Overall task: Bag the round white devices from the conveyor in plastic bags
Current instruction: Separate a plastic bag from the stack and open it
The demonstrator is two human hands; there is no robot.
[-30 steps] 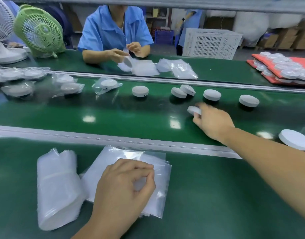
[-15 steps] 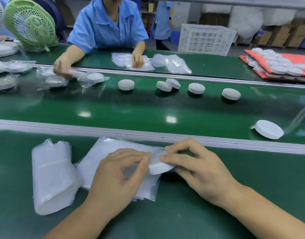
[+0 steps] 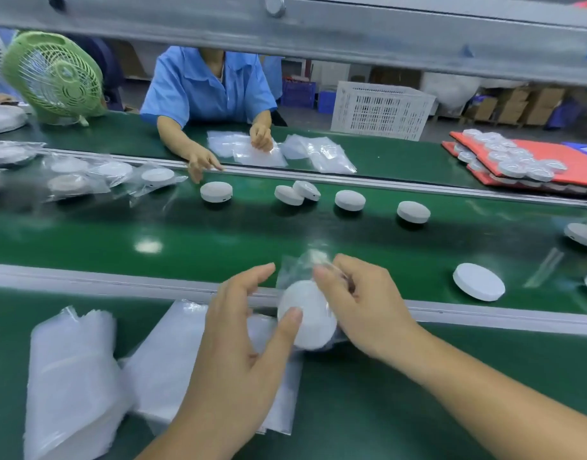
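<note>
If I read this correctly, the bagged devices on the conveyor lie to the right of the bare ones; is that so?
Not quite: the bagged devices on the conveyor lie to the left of the bare ones, as the head view shows.

Across from you sits a person in a blue shirt [image 3: 205, 91]; a green fan [image 3: 53, 74] stands far left, a white slatted crate [image 3: 381, 109] and cardboard boxes [image 3: 517, 107] farther back right.

Bright overhead glare — blurred, warped edges.
</note>
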